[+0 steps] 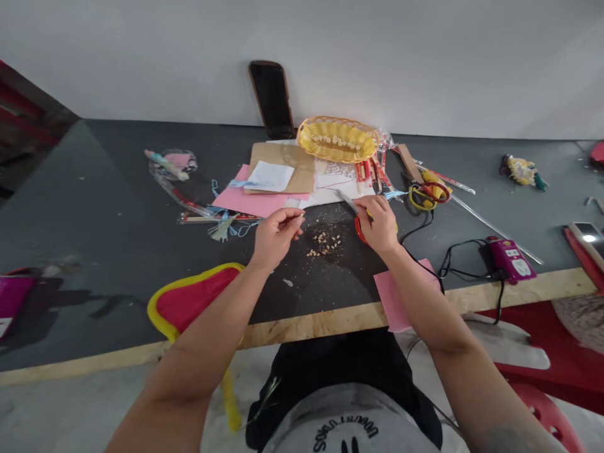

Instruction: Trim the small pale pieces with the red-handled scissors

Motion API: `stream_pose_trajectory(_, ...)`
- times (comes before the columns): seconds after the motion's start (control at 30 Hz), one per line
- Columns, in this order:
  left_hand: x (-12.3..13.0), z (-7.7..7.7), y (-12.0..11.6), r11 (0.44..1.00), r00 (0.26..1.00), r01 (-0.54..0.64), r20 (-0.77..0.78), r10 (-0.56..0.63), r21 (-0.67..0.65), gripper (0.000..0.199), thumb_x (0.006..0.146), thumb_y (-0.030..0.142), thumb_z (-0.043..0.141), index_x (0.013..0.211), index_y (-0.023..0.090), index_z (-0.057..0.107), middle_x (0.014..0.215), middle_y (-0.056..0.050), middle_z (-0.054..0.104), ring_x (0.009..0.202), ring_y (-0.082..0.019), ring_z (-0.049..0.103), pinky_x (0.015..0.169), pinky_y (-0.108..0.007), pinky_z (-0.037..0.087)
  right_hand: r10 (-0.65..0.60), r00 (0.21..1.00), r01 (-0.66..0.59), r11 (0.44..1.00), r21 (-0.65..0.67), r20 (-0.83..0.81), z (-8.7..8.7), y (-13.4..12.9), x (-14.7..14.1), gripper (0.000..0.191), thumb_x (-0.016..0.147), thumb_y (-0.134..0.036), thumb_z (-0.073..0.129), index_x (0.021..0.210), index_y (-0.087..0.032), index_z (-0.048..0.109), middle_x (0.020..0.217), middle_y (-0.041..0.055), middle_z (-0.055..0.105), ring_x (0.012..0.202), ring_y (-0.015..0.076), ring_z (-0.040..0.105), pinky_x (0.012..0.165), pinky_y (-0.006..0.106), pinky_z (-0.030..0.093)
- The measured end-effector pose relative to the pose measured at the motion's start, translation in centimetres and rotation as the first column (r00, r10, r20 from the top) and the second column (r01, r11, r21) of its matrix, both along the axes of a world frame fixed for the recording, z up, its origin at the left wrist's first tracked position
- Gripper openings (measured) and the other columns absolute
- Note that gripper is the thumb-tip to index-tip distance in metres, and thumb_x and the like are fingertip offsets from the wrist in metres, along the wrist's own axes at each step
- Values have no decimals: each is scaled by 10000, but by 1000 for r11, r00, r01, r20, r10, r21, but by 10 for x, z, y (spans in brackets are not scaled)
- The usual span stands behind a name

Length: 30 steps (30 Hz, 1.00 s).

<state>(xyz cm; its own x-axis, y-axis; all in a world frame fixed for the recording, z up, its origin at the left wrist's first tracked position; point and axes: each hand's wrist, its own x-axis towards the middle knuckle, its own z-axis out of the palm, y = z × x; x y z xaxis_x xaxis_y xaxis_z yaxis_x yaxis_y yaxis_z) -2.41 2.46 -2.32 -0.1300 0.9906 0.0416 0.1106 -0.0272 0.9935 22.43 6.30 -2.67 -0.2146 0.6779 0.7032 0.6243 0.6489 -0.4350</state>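
Above the dark table, my left hand [279, 236] is pinched at the fingertips around a small pale piece, too small to name. My right hand [377, 223] is closed on a pair of scissors [348, 201] with red handles, the blades pointing up and left toward the papers. Between my hands, a little nearer to me, lies a scatter of small tan bits [325, 243]. Behind them are a brown envelope [302, 165], a white paper [270, 176] and pink paper [231, 200]. A yellow basket [321, 150] holds a row of small pale pieces.
A phone [272, 100] leans against the wall. Tassels [223, 226] and plastic-wrapped sticks lie left; red sticks [370, 173] and yellow-and-red scissors [427, 194] lie right. A purple box [512, 259] with a black cable sits near the front edge, beyond a pink sheet [394, 302].
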Motion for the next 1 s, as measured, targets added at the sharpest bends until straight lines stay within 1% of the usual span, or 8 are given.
stream_pose_trajectory(0.13, -1, 1, 0, 1000, 1000, -24, 15, 24, 2, 297, 754, 384, 763, 952, 163, 747, 811, -43, 730, 585, -94, 621, 541, -199, 519, 2, 1000, -2, 999, -34, -4, 1, -2, 0, 189, 984, -208, 514, 1000, -254, 696, 966, 49, 743, 917, 212, 663, 869, 397, 540)
stream_pose_trajectory(0.27, 0, 2, -1, 999, 999, -29, 28, 29, -19, 280, 758, 379, 767, 945, 171, 754, 796, -38, 727, 576, -93, 610, 539, -201, 508, 16, 999, -17, 999, -40, -29, 2, -3, -1, 187, 983, -200, 516, 1003, -249, 696, 962, 61, 733, 937, 213, 666, 865, 393, 548)
stream_pose_trajectory(0.43, -1, 1, -2, 999, 999, -30, 40, 32, -37, 283, 771, 387, 762, 959, 174, 762, 808, -36, 731, 593, -97, 613, 551, -205, 510, 22, 1000, -21, 998, -57, 4, 3, -7, -4, 172, 964, -196, 531, 987, -259, 689, 955, 60, 723, 912, 216, 663, 848, 405, 555)
stream_pose_trajectory(0.6, -2, 4, -3, 996, 997, -49, 62, 54, -79, 275, 772, 378, 767, 949, 168, 767, 803, -37, 737, 574, -86, 604, 546, -197, 506, 45, 998, -43, 997, -58, 38, 6, -11, -5, 161, 960, -184, 539, 1005, -257, 675, 972, 67, 732, 899, 214, 673, 827, 398, 560)
stream_pose_trajectory(0.7, -4, 7, -4, 989, 994, -58, 88, 70, -134, 287, 778, 392, 764, 957, 168, 767, 816, -47, 748, 587, -98, 616, 549, -208, 519, 51, 997, -49, 998, -27, 51, 9, -12, -3, 187, 945, -137, 548, 1030, -258, 662, 948, 65, 729, 867, 209, 673, 779, 380, 567)
stream_pose_trajectory(0.8, -6, 8, -5, 981, 993, -50, 92, 68, -190, 285, 786, 401, 761, 957, 172, 766, 842, -56, 756, 596, -109, 625, 545, -224, 530, 55, 996, -56, 998, 0, 65, 10, -14, -1, 249, 920, -106, 570, 1066, -288, 656, 933, 48, 718, 837, 209, 675, 762, 393, 565)
stream_pose_trajectory(0.9, -9, 6, -7, 977, 989, -52, 122, 79, -209, 276, 791, 401, 762, 954, 179, 766, 827, -52, 752, 587, -114, 622, 527, -228, 523, 68, 996, -66, 997, -30, 64, 10, -16, 0, 320, 906, -90, 579, 1126, -313, 648, 945, 44, 714, 861, 217, 678, 777, 410, 565)
stream_pose_trajectory(1.0, -10, 3, -9, 971, 991, -26, 120, 55, -236, 263, 808, 405, 757, 962, 192, 774, 845, -51, 753, 594, -119, 629, 534, -238, 531, 73, 996, -69, 996, -61, 57, 11, -17, -1, 349, 919, -94, 574, 1172, -326, 637, 941, 45, 704, 870, 224, 678, 787, 422, 567)
